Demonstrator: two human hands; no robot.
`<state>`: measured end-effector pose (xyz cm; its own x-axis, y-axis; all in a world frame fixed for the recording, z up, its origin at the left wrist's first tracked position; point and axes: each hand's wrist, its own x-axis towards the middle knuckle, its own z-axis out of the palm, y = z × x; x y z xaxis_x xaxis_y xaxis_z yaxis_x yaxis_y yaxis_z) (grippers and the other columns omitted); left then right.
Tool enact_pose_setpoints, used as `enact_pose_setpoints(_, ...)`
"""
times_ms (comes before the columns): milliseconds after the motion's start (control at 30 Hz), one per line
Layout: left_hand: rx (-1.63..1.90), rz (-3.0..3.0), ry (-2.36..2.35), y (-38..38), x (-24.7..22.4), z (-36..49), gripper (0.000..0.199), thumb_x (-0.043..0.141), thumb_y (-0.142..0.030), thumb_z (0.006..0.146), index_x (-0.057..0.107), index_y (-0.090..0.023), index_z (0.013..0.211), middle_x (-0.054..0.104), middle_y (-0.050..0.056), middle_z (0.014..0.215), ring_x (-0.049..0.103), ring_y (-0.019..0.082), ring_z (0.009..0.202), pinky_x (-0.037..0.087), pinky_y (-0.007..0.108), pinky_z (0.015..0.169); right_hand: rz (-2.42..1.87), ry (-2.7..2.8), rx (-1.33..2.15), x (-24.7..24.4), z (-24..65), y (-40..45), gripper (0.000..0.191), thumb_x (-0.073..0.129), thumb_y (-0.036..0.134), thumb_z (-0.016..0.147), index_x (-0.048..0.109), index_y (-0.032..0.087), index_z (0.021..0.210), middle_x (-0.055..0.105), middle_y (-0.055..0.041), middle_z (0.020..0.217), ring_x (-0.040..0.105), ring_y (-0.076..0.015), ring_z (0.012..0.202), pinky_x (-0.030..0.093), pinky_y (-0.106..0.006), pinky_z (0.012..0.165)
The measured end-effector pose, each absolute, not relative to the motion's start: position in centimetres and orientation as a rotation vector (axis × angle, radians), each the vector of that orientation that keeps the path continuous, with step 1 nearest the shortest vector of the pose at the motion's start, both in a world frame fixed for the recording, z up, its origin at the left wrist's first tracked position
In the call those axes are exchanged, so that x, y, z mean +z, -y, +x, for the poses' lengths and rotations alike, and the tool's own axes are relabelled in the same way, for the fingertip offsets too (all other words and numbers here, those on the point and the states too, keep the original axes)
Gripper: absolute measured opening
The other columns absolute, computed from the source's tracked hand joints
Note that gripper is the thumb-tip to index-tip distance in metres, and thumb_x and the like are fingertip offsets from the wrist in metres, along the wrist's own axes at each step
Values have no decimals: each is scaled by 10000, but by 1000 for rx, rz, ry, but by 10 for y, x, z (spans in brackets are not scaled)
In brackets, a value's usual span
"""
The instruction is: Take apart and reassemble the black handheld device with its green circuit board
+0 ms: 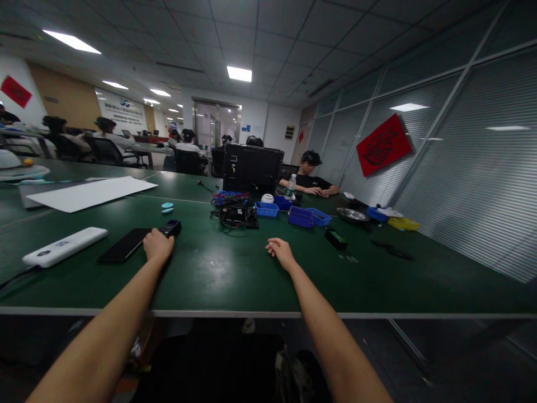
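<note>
My left hand [158, 244] is closed around the near end of a small black device with a little screen [171, 227]. Right beside that hand, a flat black tablet-like slab [125, 245] lies on the green table [213, 280]. My right hand [281, 253] rests on the tabletop near the middle, its fingers loosely bent and a little apart, with nothing in them. Beyond the hands sit a black boxy gadget with wires [235, 215], a white baseball [267, 198] and a blue tray [267, 209].
A white power strip [65, 247] and a white sheet [94, 192] lie to the left. Toward the back stand a black monitor [252, 168] and a water bottle [290, 186]. A metal bowl [352, 215] is at the right. Another person [312, 179] sits across the table.
</note>
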<state>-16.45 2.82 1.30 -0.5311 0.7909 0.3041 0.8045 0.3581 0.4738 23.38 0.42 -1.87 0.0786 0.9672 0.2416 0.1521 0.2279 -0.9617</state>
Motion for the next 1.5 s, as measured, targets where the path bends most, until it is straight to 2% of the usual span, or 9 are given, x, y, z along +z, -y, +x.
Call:
enact_pose_setpoints(167,-949,-1651,2496,-31,13,-163,628,485,-379,703,396,-19,1209,521,232,1124,505,318,1036,415,380,829,-1192,1342,887,-19,233,-5,212,520,234,690,568,115,860,624,-42,676,526,-90,509,364,-195,421)
enact_pose_setpoints(400,-886,-1782,2454,-38,10,-166,463,476,-386,724,493,-100,1088,581,170,1061,551,283,972,437,347,781,-1197,1353,880,-18,232,-4,226,517,246,683,566,115,861,621,-40,678,524,-89,513,365,-194,428)
enact_pose_setpoints(567,-823,-1879,2387,-32,14,-152,494,492,-409,715,473,-95,1096,572,164,1069,554,271,966,438,331,767,-1209,1363,875,-16,231,-3,226,502,233,690,564,108,868,615,-38,668,520,-87,508,362,-192,423)
enact_pose_setpoints(700,-770,-2016,2268,-26,13,-124,497,500,-415,701,461,-89,1075,568,156,1035,555,250,946,435,311,765,-1218,1363,877,-16,230,-3,211,497,218,693,563,109,861,617,-36,668,519,-86,506,366,-190,423)
enact_pose_setpoints(1033,-740,-2268,1944,-13,4,-40,360,498,-428,722,440,-143,933,550,110,932,548,217,882,408,289,740,-1215,1381,873,-16,230,-3,196,506,219,699,569,121,856,620,-32,668,513,-82,503,367,-181,419)
enact_pose_setpoints(1367,-775,-2516,1703,5,-4,49,348,543,-418,734,424,-170,948,538,91,973,525,197,908,379,279,761,-1261,1425,834,-21,229,-7,211,485,223,701,567,131,872,613,-24,669,520,-91,506,364,-186,420)
enact_pose_setpoints(1500,-714,-2586,1598,10,-5,63,340,548,-398,741,440,-169,967,555,87,958,517,202,912,377,290,769,-1348,1473,704,-17,229,-3,226,454,252,740,582,142,890,613,-23,690,538,-114,542,407,-223,485)
